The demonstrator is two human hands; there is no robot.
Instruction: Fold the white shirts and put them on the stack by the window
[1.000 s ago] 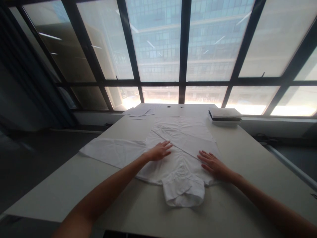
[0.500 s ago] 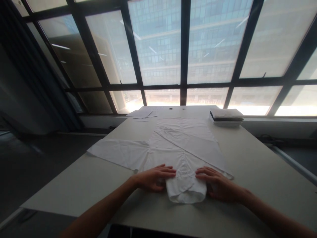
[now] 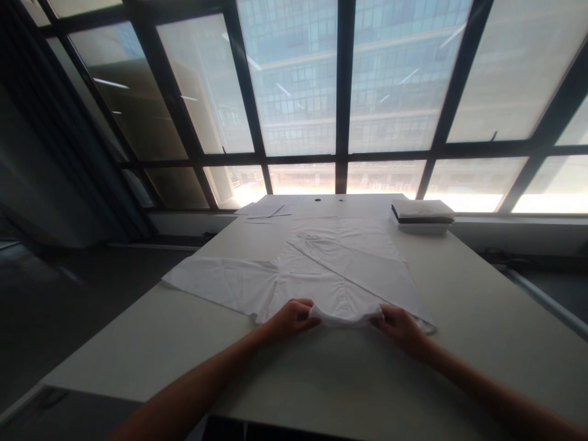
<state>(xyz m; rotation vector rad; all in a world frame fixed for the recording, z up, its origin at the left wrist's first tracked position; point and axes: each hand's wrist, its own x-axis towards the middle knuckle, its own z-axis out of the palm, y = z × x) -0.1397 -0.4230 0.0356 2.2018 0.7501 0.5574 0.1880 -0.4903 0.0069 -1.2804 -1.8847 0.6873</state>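
A white shirt [image 3: 321, 257] lies spread on the table, its near end toward me. One sleeve [image 3: 220, 278] stretches out to the left, and another long piece of cloth is folded slantwise across the body. My left hand [image 3: 295, 317] pinches the left corner of the collar end between thumb and fingers. At the right corner of that same end, my right hand [image 3: 395, 324] is closed on the cloth. Between the two hands the collar [image 3: 345, 318] is drawn out and folded back, a little sagging in the middle.
The white table [image 3: 151, 343] reaches away toward large windows [image 3: 294, 79]. Loose paper sheets [image 3: 264, 210] lie at its far left. On the far right sits a stack of folded cloth or flat items [image 3: 422, 215]. A dark object [image 3: 275, 430] shows at the near edge.
Both hands, which lay with fingers stretched beside the collar, now grip its corners. The collar end has been folded away from me, and the cloth no longer reaches as near.
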